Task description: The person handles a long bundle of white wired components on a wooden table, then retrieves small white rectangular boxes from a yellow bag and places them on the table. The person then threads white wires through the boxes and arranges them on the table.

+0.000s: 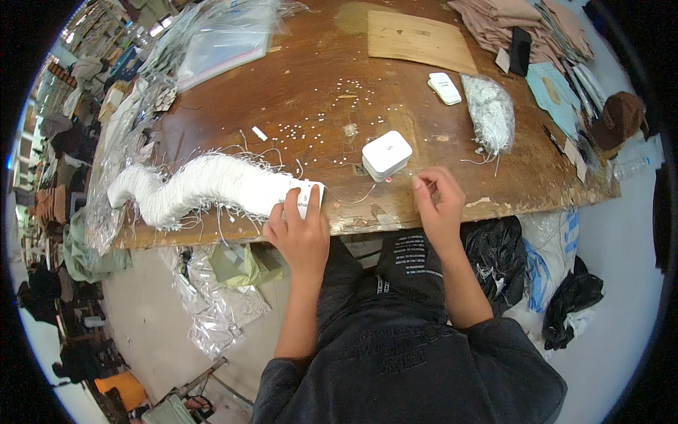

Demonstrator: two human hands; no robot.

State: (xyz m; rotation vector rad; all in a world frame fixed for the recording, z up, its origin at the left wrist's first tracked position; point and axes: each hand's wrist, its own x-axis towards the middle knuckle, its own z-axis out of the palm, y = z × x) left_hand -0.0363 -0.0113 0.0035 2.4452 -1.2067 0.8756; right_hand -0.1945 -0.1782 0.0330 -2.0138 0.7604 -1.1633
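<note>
The long white bundle of stringed tags [205, 187], lying at center left on the tabletop [318, 78], looks soft, light and loose, best held at its near end where the left hand [300, 230] presses flat with spread fingers, while the right hand [438, 205] pinches a thin string.

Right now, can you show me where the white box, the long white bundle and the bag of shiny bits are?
white box [386, 152], head view, middle of its lid.
long white bundle [205, 185], head view, middle of its length.
bag of shiny bits [490, 113], head view, bag's middle.
</note>
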